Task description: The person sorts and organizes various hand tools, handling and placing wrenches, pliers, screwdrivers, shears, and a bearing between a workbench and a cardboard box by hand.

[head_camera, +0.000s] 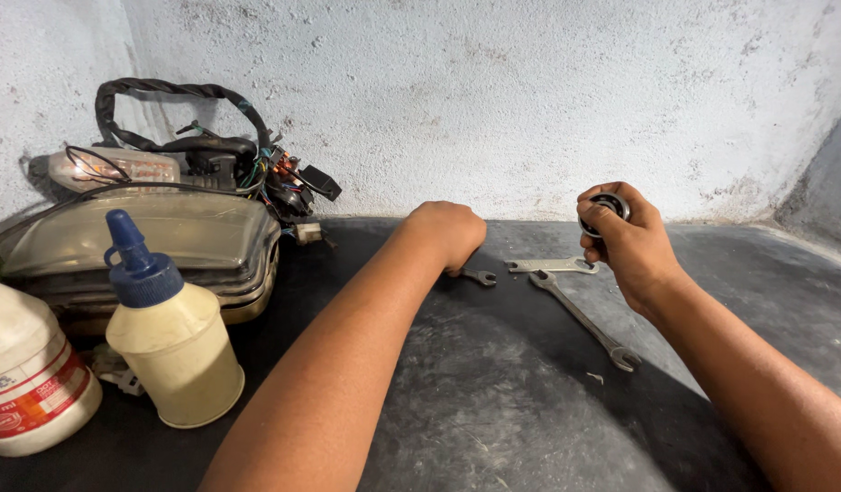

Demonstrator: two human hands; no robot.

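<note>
Head view: right hand (628,244) raised above the dark table (493,410), fingers wrapped round a small round metal part (605,208), likely a bearing. Left hand (450,232) closed in a fist, gripping 1 small wrench (475,276) whose end pokes out onto the table. 2 more wrenches (575,305) lying between the hands. At left: a blue-capped squeeze bottle (170,342), a white jug (29,383), a headlamp housing (147,246) with tangled wiring. Risks, judged: round part slipping from the raised grip and rolling away; left forearm knocking the bottle over.
</note>
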